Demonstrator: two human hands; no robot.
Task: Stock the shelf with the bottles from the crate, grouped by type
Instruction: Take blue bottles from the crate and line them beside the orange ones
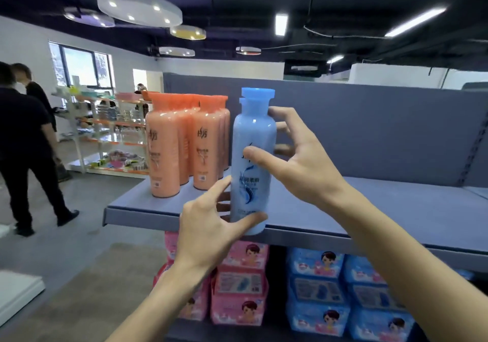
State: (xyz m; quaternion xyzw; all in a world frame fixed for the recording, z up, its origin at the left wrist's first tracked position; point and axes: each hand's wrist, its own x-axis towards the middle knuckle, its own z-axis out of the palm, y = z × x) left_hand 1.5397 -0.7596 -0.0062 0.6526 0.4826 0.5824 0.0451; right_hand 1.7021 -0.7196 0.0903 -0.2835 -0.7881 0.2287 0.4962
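Grey shelf [369,209] bearing a cluster of orange bottles [184,143] at its left end, beside which an upright blue bottle [252,141] stands at the front edge, grasped low by the left hand [208,228] and at mid-height by the right hand [303,162].

Blue bottle [253,157] beside orange ones

Upright at frame centre on the grey shelf [369,209] front; orange bottles [184,143] clustered upright just left.

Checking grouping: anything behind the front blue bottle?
Behind the blue bottle a second blue cap peeks out on the left, so another blue bottle likely stands there. Its body is covered by the front bottle, left hand and right hand.
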